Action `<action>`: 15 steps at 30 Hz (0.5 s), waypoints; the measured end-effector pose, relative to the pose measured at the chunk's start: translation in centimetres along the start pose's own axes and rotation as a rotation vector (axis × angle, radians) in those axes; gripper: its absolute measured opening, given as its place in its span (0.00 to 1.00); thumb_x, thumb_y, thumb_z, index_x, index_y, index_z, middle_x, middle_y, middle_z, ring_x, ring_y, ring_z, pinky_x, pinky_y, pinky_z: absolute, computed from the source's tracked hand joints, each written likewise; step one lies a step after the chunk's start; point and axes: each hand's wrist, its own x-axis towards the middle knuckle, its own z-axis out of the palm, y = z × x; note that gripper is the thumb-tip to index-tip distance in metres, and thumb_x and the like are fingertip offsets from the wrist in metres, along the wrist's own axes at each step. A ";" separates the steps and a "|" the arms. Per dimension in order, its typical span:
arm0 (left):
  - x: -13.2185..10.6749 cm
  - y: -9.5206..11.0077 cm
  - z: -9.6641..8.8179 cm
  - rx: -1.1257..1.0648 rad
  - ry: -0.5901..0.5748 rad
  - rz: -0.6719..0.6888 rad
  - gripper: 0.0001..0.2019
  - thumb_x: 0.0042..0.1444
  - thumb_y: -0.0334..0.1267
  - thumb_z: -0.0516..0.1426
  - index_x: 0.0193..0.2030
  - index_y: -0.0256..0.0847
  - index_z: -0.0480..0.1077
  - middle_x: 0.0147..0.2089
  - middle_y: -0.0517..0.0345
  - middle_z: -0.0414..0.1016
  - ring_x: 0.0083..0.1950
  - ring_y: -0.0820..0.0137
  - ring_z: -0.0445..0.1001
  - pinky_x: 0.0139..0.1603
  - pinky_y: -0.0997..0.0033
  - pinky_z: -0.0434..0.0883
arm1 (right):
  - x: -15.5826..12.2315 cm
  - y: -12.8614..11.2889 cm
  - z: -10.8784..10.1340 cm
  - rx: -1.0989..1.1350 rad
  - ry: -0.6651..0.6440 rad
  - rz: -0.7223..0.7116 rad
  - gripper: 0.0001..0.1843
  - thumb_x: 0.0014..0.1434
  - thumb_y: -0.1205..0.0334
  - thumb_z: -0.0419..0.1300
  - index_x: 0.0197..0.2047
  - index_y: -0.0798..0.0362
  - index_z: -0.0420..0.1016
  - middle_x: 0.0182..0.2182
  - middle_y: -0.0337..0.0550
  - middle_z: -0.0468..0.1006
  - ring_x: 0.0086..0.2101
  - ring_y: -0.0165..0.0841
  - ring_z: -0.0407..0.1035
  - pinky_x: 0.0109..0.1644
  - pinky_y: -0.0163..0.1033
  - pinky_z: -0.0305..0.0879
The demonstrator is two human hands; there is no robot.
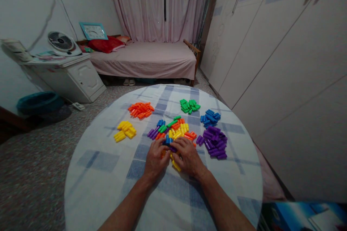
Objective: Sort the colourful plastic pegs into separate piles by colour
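Standing beside the round worktop (103, 173) with its checked cloth, I see the person's two forearms reaching in from the near edge. Both hands meet at the near side of a mixed heap of short plastic pegs (177, 129) in the middle. The left hand (156, 157) and the right hand (188, 157) lie palm down and almost touch. Their fingers are bent over the nearest pegs, with a blue peg (168, 140) showing just at the fingertips and a yellow peg (176, 166) poking out under the right hand. The fingers are curled, but the backs of the hands hide what lies beneath, so I cannot tell whether either one is pinching a peg or only resting on them.

Around the heap lie single-colour piles, each apart from the others: orange (141, 110) and yellow (125, 130) on the left, green (189, 105) at the far side, blue (210, 117) and purple (215, 141) on the right. They ring the mixed heap within arm's reach, which looks to me like the reason for the spacing.

Beyond the worktop stand a bed (146, 59), a fan (61, 41) on a low cabinet (76, 75), and a wardrobe (284, 50).
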 end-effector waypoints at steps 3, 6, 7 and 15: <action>0.0 0.1 -0.1 -0.014 0.002 -0.006 0.05 0.54 0.34 0.55 0.35 0.43 0.73 0.51 0.51 0.70 0.54 0.62 0.68 0.55 0.56 0.69 | 0.0 0.0 0.0 -0.003 -0.009 0.011 0.15 0.57 0.63 0.58 0.49 0.51 0.70 0.44 0.47 0.72 0.47 0.39 0.63 0.54 0.48 0.59; 0.0 0.1 -0.2 -0.024 0.003 -0.016 0.07 0.55 0.33 0.54 0.38 0.44 0.73 0.51 0.51 0.70 0.54 0.62 0.68 0.55 0.56 0.68 | 0.0 0.0 0.3 -0.004 -0.005 0.027 0.14 0.58 0.63 0.57 0.48 0.52 0.70 0.43 0.47 0.72 0.45 0.37 0.64 0.51 0.45 0.61; 0.0 0.1 -0.2 -0.026 0.004 -0.019 0.08 0.55 0.33 0.54 0.38 0.44 0.73 0.51 0.51 0.70 0.54 0.63 0.68 0.56 0.56 0.68 | 0.0 0.1 0.5 -0.003 0.005 0.030 0.13 0.59 0.63 0.56 0.48 0.52 0.70 0.42 0.47 0.72 0.44 0.37 0.64 0.50 0.44 0.62; 0.1 -0.2 0.0 -0.012 0.013 0.015 0.07 0.55 0.33 0.53 0.37 0.41 0.73 0.50 0.51 0.70 0.53 0.63 0.68 0.55 0.56 0.69 | 0.8 0.8 0.1 0.076 0.203 0.076 0.09 0.63 0.62 0.52 0.37 0.51 0.73 0.33 0.42 0.75 0.37 0.33 0.68 0.44 0.38 0.62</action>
